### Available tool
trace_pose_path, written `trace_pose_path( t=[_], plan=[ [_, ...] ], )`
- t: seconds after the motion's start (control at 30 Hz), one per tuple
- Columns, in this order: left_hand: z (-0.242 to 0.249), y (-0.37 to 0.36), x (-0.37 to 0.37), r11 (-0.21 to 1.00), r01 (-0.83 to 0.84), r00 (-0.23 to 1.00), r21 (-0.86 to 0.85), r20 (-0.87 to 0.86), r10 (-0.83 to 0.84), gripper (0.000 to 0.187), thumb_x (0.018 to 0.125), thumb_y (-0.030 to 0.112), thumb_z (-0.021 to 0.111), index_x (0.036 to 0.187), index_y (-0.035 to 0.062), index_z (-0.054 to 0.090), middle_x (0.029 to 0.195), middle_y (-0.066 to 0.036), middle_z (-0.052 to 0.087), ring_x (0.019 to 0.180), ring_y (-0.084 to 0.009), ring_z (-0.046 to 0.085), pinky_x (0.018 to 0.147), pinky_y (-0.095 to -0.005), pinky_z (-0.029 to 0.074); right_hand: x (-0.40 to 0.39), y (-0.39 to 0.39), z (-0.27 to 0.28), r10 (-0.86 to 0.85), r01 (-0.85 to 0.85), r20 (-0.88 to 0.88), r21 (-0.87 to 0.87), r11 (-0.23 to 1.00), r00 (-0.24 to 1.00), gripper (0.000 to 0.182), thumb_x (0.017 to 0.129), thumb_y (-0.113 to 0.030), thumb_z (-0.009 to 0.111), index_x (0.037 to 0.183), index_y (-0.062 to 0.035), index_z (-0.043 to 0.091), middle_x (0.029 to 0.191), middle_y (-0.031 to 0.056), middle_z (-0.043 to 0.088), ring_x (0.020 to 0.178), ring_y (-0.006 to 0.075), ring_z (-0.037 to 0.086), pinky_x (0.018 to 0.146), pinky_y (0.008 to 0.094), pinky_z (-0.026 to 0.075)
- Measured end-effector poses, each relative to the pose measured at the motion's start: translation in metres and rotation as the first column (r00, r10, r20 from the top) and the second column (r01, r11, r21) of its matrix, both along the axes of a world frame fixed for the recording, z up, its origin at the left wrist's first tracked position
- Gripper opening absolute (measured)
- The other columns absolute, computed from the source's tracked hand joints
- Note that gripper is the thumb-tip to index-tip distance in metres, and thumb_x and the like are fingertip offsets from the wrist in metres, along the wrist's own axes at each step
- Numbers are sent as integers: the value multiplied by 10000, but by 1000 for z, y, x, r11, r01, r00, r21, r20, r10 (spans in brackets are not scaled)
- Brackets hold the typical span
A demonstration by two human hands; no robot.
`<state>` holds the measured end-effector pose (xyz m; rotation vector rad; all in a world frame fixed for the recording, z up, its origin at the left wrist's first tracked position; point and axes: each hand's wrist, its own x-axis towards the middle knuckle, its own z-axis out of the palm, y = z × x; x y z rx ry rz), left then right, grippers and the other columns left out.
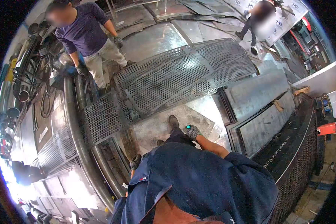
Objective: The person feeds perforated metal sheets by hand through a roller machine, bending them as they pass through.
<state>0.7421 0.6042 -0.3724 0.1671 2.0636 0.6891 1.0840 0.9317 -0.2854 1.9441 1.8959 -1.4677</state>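
My right hand (192, 132), in a dark grey glove, hangs beside my thigh with its fingers curled. A small teal spot shows at the fingers; I cannot make out what it belongs to. My left hand (135, 162), also gloved, is low at my left side, partly hidden by my blue shirt (209, 183), and its fingers are unclear. In front of my shoe (173, 122) lie perforated metal sheets (164, 89). Long metal pipes (77, 138) run past my left side.
A person (82, 30) with gloved hands stands beyond the pipes at the upper left. Another person (261, 16) is at the upper right. Stacked metal plates (257, 95) and a black machine edge (287, 149) are on my right. Pipes (13, 112) lie far left.
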Motion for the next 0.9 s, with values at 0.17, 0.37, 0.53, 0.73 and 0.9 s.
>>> trace_pose_path(
  t=[0.17, 0.37, 0.53, 0.73, 0.9],
  plan=[
    [2, -2, 3, 1000, -4, 1000, -4, -11, 4, 561, 785, 480, 646, 1127, 36, 617, 1080, -115, 643, 1027, -240, 578, 889, -331, 425, 4, -1, -30, -9, 9, -19, -17, 1000, 1000, 490, 745, -481, 568, 949, -41, 638, 936, 217, 642, 920, 365, 610, 775, 434, 472],
    [3, -7, 5, 1000, -11, 1000, -11, -20, 11, 569, 784, 483, 647, 1135, 36, 613, 1093, -119, 638, 1042, -246, 572, 899, -332, 420, -6, 0, 24, 53, -51, 34, -49, 997, 998, 406, 811, -390, 581, 1008, -38, 631, 942, 192, 651, 894, 336, 617, 769, 411, 465],
    [4, -7, 7, 1000, -13, 999, -20, -33, 12, 575, 783, 485, 647, 1141, 36, 610, 1103, -123, 634, 1054, -251, 567, 907, -333, 416, -1, -3, -7, 39, -39, 2, 74, 997, 999, 473, 755, -495, 557, 915, -58, 643, 884, 204, 642, 883, 361, 616, 737, 443, 471],
    [4, -9, 9, 1000, 10, 1000, -4, -16, -10, 588, 786, 491, 639, 1163, 41, 597, 1142, -135, 617, 1100, -262, 545, 934, -341, 400, 1, -7, -7, -46, 42, -71, -53, 998, 996, 483, 747, -512, 547, 900, -67, 656, 891, 213, 646, 883, 372, 614, 757, 437, 469],
    [9, -2, 14, 991, 79, 993, -106, -77, -87, 607, 785, 536, 599, 1170, 66, 595, 1109, -129, 633, 1037, -262, 581, 900, -357, 429, 11, -5, -39, 154, -140, -68, 178, 974, 986, 327, 800, -378, 618, 933, -78, 628, 845, 133, 661, 747, 256, 625, 687, 385, 483]
  ],
)
